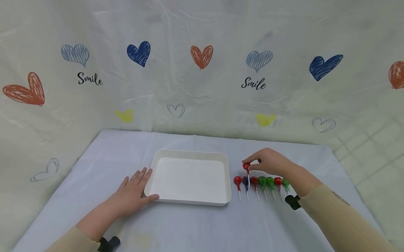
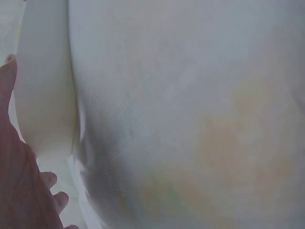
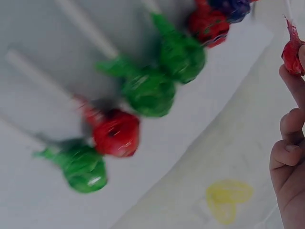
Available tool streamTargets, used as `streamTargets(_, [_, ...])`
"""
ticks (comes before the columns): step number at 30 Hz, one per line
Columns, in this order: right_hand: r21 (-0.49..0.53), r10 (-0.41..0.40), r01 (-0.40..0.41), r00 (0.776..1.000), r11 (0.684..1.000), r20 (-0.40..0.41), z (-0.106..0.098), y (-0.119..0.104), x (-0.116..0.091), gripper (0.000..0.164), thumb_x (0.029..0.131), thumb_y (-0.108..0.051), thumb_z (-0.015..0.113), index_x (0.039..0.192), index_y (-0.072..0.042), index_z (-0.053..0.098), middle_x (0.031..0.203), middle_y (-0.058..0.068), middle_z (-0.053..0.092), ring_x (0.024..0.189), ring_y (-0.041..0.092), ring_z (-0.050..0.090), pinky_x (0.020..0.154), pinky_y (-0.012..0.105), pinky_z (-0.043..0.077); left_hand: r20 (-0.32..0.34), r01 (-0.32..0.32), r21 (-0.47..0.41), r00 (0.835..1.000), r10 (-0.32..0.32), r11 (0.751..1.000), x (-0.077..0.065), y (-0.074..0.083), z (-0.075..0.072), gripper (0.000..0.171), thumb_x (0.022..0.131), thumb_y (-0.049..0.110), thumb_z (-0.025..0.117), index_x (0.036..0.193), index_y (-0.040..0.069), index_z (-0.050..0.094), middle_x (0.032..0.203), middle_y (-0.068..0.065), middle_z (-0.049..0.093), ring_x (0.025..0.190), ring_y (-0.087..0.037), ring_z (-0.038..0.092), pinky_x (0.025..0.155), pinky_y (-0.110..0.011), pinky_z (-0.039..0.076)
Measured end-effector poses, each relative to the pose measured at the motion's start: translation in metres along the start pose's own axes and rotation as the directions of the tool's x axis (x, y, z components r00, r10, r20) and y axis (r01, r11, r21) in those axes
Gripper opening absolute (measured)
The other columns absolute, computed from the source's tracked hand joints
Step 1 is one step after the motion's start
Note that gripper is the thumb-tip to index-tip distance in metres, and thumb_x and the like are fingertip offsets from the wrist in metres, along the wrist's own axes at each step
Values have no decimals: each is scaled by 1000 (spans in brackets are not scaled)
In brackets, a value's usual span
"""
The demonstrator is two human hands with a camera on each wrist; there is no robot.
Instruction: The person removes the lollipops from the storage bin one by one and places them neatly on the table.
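Between thumb and fingers my right hand [image 1: 271, 162] pinches a red lollipop [image 1: 246, 166] by its wrapped head, its white stick pointing down. It hangs above a row of several lollipops in red, green and dark purple wrappers, among them a green lollipop [image 3: 148, 93] and a red lollipop [image 3: 116, 133] seen close in the right wrist view. My left hand [image 1: 131, 194] lies with spread, straight fingers against the left edge of a white rectangular tray [image 1: 187, 201], thumb on its front rim. Nothing lies in the tray. The left wrist view shows part of that hand and the tray's wall.
A white cloth [image 1: 196, 232] covers the table. Behind it hangs a pale sheet [image 1: 228, 20] printed with hearts and the word Smile. The lollipop row lies just right of the tray, sticks toward me. Each wrist carries a small black device [image 1: 109, 245].
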State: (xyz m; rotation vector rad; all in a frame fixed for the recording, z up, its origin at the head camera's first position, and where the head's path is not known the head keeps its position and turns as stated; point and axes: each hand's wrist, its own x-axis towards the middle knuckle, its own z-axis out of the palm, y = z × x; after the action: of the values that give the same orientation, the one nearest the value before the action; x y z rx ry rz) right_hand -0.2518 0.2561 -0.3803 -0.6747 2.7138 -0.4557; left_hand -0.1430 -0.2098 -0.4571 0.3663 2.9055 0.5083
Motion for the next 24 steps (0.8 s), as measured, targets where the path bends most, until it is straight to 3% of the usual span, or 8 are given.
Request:
streamTargets(5, [-17,28,-28,1000,999,2,-4,19,-17,32,93,-25,70,124,-16,72,115,1,72,109,27,63,85,41,55,2,5,5,1000,-5,1000,1,-3,1,103,89,70,53,159,7,12,164,-20,13,149,-42,11,115,-65,8])
streamTargets(16, [-7,99,-100,994,995,-49,-6,72,-61,30,91,-24,72,120,-15,74,116,6,71,92,19,57,71,32,50,11,9,26,1000,-9,1000,3,-5,1,106,87,77,47,160,9,11,164,-18,14,150,-40,12,116,-65,8])
streamTargets(24, [4,150,-150,987,989,-57,-11,100,-83,31,90,-24,73,119,-13,74,114,8,71,86,19,52,66,30,47,11,8,17,1000,-8,1000,1,-2,-1,104,89,73,50,159,7,13,163,-20,15,149,-42,13,116,-66,8])
